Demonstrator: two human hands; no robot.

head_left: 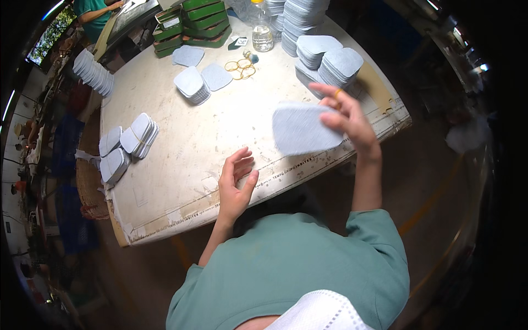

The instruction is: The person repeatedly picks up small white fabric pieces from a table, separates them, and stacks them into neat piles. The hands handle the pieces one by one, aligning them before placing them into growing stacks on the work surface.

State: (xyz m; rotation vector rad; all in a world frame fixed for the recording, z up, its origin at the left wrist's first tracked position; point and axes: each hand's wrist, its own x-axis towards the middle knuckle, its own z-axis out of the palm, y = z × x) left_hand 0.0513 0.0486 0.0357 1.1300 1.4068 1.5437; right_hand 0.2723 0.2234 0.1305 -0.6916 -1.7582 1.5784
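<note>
Between the thumb and fingers of my right hand (355, 121) is a pale grey-blue, rounded fabric piece (301, 129), slightly blurred, above the table's near right part. A yellow band circles one finger of that hand. My left hand (236, 180) hovers near the front edge, its fingers apart and nothing in them. Just beyond my right hand stand stacks of similar pieces (341, 63). A smaller stack (190, 82) is near the table's middle, with a flat single piece (216, 77) beside it. Several yellow rubber bands (240, 69) lie to its right.
Banded bundles (140, 133) lie at the left; a row of pieces (92, 72) leans at the far left corner. Green blocks (203, 23), a clear bottle (262, 37) and tall stacks (303, 21) line the back. A wicker basket (91, 184) stands beside the table (165, 181). A co-worker's arm (98, 15) shows beyond.
</note>
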